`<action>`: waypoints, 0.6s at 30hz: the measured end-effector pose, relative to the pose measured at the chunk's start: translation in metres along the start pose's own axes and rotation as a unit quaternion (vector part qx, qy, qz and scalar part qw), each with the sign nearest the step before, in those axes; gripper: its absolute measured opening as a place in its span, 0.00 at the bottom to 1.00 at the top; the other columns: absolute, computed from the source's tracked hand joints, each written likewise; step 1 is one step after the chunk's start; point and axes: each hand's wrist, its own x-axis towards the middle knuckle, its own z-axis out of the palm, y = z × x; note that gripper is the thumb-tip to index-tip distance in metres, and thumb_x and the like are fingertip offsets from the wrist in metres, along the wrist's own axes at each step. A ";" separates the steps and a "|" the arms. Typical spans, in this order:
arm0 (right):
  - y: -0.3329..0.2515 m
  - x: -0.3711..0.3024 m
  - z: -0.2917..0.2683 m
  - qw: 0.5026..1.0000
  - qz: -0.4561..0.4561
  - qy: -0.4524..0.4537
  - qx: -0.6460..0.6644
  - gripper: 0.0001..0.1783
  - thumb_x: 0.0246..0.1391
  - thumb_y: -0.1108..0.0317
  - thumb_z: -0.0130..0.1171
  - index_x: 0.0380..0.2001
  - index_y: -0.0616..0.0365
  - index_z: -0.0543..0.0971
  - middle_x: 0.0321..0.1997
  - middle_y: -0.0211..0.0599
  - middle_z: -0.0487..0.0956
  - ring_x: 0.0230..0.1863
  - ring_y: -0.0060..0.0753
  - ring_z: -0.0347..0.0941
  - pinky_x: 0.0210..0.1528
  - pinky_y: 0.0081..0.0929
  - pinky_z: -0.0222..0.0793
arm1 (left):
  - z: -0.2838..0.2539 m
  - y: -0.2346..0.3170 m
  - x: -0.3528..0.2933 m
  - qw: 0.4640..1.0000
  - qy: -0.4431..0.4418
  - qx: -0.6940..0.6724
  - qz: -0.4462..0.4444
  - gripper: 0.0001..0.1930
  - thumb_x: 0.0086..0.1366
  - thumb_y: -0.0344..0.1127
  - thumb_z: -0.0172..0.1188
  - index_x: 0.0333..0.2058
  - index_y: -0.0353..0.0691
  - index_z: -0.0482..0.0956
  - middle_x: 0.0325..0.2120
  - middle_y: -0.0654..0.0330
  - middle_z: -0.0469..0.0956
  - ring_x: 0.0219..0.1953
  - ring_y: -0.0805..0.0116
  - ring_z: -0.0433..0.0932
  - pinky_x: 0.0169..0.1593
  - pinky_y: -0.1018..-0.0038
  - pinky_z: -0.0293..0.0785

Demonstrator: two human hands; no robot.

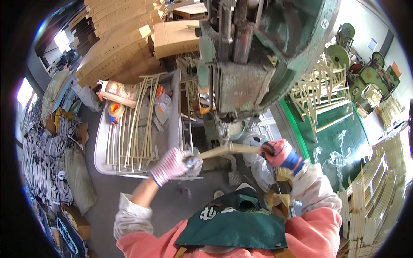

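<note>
A short beige strip (pixel 246 148), slightly bowed and blurred, spans the space between my two gloved hands. My left hand (pixel 170 166), in a striped white and pink glove with dark fingertips, is closed on its left end. At the other end my right hand (pixel 280 155), in a pink and blue glove with dark fingertips, grips it too. The strip's middle passes just under the tool end of a large worn green press (pixel 243 88). Whether the strip touches the tool, I cannot tell.
A pale bin (pixel 101 148) at left holds long beige strips, a tape roll (pixel 115 110) and bags. Cardboard boxes (pixel 114 51) are stacked behind it. A green table (pixel 331 148) at right carries more strips; strip bundles (pixel 374 198) stand nearer. A foot pedal (pixel 235 178) is below the press.
</note>
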 end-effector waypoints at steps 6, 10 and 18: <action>0.027 -0.026 -0.042 0.995 -0.057 -0.080 0.020 0.16 0.39 0.59 0.67 0.23 0.62 0.77 0.16 0.45 0.73 0.20 0.48 0.71 0.22 0.33 0.65 | -0.021 0.009 -0.001 0.978 -0.087 -0.110 0.151 0.14 0.54 0.41 0.63 0.24 0.33 0.78 0.14 0.45 0.68 0.12 0.60 0.61 0.21 0.70 0.64; 0.017 -0.057 -0.045 0.997 0.074 -0.024 -0.008 0.14 0.40 0.62 0.66 0.28 0.61 0.79 0.18 0.46 0.74 0.20 0.48 0.71 0.22 0.32 0.66 | -0.004 0.064 -0.003 0.994 -0.075 -0.049 0.060 0.15 0.54 0.42 0.63 0.27 0.33 0.78 0.15 0.47 0.70 0.15 0.65 0.65 0.25 0.71 0.67; -0.016 -0.171 -0.072 0.885 0.251 0.198 0.338 0.13 0.54 0.64 0.55 0.22 0.62 0.77 0.13 0.22 0.67 0.15 0.15 0.58 0.17 0.19 0.53 | 0.149 0.219 -0.010 0.934 -0.001 -0.252 0.254 0.28 0.54 0.49 0.61 0.45 0.35 0.65 0.40 0.52 0.70 0.42 0.58 0.68 0.49 0.63 0.62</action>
